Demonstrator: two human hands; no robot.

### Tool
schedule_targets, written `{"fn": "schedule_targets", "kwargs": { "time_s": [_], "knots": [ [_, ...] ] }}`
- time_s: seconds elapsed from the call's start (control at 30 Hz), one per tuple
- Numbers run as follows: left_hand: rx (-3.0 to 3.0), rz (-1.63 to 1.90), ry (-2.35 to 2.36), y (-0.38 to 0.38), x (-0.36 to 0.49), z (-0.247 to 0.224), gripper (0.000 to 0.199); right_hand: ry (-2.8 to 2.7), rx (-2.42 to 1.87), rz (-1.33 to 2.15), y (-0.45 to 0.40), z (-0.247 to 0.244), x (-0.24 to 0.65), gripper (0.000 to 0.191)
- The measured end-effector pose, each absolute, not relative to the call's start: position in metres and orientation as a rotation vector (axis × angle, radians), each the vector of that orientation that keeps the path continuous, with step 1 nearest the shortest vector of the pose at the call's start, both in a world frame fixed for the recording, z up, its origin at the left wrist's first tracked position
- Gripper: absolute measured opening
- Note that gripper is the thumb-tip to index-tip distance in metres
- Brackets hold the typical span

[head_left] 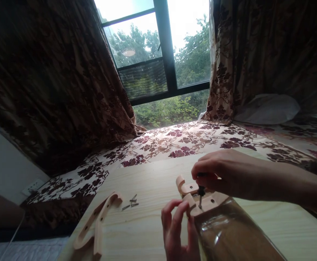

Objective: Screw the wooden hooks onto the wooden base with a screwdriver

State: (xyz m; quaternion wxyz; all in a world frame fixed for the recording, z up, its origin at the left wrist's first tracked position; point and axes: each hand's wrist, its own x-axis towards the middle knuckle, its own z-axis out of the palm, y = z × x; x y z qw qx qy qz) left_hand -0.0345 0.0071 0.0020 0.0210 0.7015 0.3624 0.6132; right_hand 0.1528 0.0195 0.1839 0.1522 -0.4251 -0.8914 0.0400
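Observation:
My right hand [220, 168] is closed around the dark handle of a screwdriver [201, 191]. Its shaft points down at a hole in a pale, curved wooden piece [208, 206]; whether a screw sits there is hard to make out. With thumb and fingers, my left hand [176, 228] grips the upturned left end of that piece. The piece lies across a brown box [231, 232] with a shiny clear covering. Just behind it is a second curved wooden piece [187, 186] with a dark hole, partly hidden by my right hand.
Several screws [131, 203] lie loose on the pale wooden table [142, 228]. Left of them rest two more curved wooden pieces [100, 224]. Beyond the table is a flower-patterned cloth [158, 145] below a window [171, 65] with patterned curtains [66, 72].

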Motion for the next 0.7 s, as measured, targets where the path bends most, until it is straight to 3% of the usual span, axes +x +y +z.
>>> {"fn": "schedule_targets", "kwargs": {
  "time_s": [0.37,0.53,0.7],
  "knots": [
    [2.176,1.771,1.228,0.003,-0.033,0.001,0.040,-2.504,-1.276,0.078,0.023,0.174,0.149,0.032],
    [2.170,1.749,1.218,0.002,-0.032,0.002,0.041,-2.570,-1.154,0.168,0.018,0.182,0.155,0.017],
    [2.155,1.757,1.199,0.003,-0.032,0.003,0.041,-2.608,-1.160,0.101,0.022,0.176,0.154,0.024]
  ]
}}
